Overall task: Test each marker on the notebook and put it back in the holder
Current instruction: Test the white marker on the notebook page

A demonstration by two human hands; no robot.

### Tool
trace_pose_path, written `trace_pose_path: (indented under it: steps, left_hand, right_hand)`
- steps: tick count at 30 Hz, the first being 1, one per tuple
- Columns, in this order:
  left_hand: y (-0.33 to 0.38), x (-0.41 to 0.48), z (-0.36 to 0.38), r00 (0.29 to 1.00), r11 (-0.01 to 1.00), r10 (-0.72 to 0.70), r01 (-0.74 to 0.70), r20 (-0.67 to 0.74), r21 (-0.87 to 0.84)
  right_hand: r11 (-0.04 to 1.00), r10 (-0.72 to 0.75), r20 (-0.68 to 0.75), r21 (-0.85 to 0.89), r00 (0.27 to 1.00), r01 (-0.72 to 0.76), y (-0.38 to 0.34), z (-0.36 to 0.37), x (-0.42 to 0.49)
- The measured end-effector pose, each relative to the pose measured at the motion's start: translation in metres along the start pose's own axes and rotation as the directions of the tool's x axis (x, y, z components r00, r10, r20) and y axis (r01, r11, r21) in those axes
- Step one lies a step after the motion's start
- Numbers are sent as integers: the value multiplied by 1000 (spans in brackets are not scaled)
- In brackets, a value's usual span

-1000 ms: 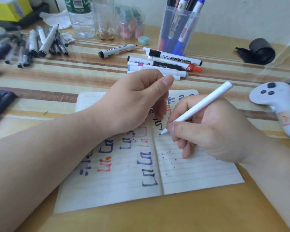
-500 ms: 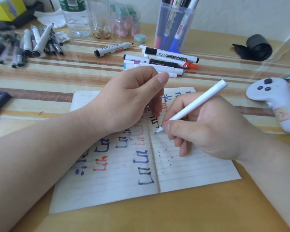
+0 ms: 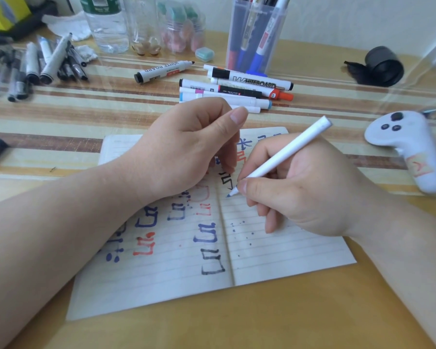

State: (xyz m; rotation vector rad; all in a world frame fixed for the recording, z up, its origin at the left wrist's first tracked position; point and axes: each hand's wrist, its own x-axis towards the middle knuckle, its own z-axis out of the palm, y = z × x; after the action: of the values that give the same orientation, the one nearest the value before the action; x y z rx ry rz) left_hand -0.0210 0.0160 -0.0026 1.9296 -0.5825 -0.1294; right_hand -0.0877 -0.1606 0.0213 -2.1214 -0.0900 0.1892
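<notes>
An open lined notebook lies on the table, covered in blue, red and black test marks. My right hand grips a white marker like a pen. Its blue tip touches the right page close to the fold. My left hand rests on the upper part of the notebook with its fingers curled under and the thumb out; I see nothing inside them. The clear marker holder stands at the back with several markers in it.
Several loose markers lie in front of the holder, and one whiteboard marker lies apart to the left. More pens are piled at the far left. Bottles, a white controller and a black tape roll stand around.
Both hands keep their pose, with the marker tip staying near the fold. Only the view has drifted a little.
</notes>
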Motion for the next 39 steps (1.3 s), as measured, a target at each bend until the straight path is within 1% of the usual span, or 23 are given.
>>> trace_pose_path:
  steps: [8, 18, 23, 25, 30, 39]
  left_hand:
    - [-2, 0, 0, 1000, 1000, 0, 0, 8, 10]
    - [0, 0, 0, 1000, 1000, -5, 4, 7, 29]
    - [-1, 0, 0, 1000, 1000, -4, 4, 8, 15]
    - [-1, 0, 0, 1000, 1000, 0, -1, 8, 25]
    - [1, 0, 0, 1000, 1000, 5, -5, 5, 28]
    - [0, 0, 0, 1000, 1000, 2, -2, 0, 24]
  right_hand:
    - [999, 32, -37, -18, 999, -33, -1, -1, 0]
    - [1000, 10, -19, -13, 1000, -10, 1, -2, 0]
    - [995, 30, 2, 90, 1000, -30, 3, -4, 1]
    - [994, 28, 22, 101, 999, -30, 3, -4, 1]
    - [997, -19, 46, 78, 999, 16, 1, -3, 0]
    - [1000, 0, 39, -17, 999, 1, -2, -2, -1]
